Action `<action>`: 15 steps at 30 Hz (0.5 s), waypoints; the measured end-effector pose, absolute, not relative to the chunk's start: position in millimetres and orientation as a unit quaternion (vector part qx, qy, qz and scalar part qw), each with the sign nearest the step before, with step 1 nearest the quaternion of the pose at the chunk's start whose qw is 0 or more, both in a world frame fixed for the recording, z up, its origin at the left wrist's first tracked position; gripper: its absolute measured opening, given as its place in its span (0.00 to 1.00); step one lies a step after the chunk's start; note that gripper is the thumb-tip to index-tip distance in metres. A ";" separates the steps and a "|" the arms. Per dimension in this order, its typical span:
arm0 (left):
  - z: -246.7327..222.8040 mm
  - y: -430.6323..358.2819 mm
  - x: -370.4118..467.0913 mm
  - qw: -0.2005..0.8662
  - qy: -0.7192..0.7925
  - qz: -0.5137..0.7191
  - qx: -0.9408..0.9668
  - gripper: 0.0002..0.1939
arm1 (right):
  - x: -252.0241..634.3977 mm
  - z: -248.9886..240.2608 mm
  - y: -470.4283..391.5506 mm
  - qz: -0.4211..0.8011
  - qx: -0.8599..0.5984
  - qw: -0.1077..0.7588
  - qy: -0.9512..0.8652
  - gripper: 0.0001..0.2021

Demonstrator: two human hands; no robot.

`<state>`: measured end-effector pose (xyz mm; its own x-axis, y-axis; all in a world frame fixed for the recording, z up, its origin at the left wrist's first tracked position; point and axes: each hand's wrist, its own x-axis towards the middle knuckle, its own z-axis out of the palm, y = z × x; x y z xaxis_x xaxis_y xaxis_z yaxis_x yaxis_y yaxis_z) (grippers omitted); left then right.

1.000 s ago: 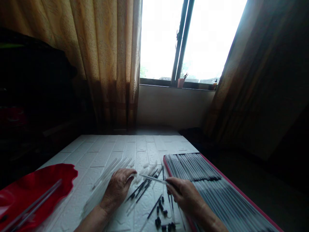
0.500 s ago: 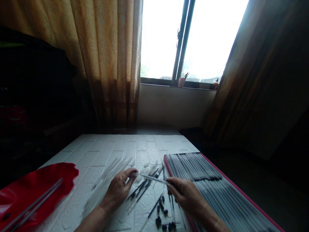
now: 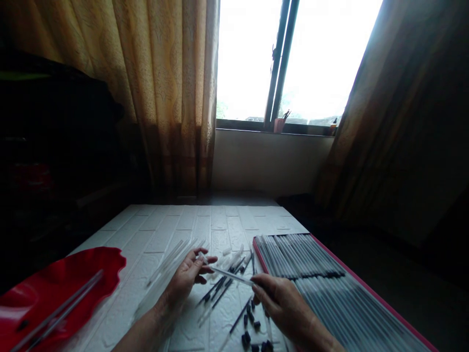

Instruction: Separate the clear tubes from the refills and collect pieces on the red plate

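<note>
The yellow-brown curtain [image 3: 164, 98], of patterned cloth, falls in deep folds beside the window [image 3: 322, 54]. Below is the white table [image 3: 216, 222], its surface embossed like bricks. At its right side, the red-edged box [image 3: 259, 255] contains two rows of slim, transparent sticks with dark ends. At the left, the glossy red dish [image 3: 88, 259] has a wavy rim and carries long clear rods. Marks on the red object [image 3: 31, 176] in the shadow are too dim for reading.

The right hand [image 3: 282, 296] has thumb and forefinger clamped on a clear tube [image 3: 232, 275], which is above the table and points to the left hand [image 3: 185, 276]. That hand pinches a small clear piece [image 3: 202, 257], other fingers spread; whether tube and fingers touch, I cannot tell. Below lie thin dark refills [image 3: 223, 286] and stubby black pieces [image 3: 257, 324].
</note>
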<state>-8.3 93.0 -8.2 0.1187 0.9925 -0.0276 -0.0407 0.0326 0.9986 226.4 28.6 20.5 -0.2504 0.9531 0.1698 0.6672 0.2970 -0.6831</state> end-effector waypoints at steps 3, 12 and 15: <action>-14.6 94.3 -6.7 0.546 0.465 0.476 0.509 0.22 | 224.9 17.6 29.4 0.247 -0.540 0.293 -0.749 0.13; -14.2 89.9 -8.3 0.553 0.447 0.467 0.526 0.19 | 222.4 14.3 30.5 0.265 -0.535 0.305 -0.742 0.13; -15.9 90.9 -8.5 0.567 0.440 0.470 0.514 0.19 | 222.7 13.3 31.0 0.262 -0.532 0.309 -0.743 0.13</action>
<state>-8.5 90.9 -15.9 0.1709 0.9852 -0.0144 -0.0806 0.0286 0.9963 222.7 31.0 13.3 -0.2425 0.9532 0.1806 0.6297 0.2963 -0.7181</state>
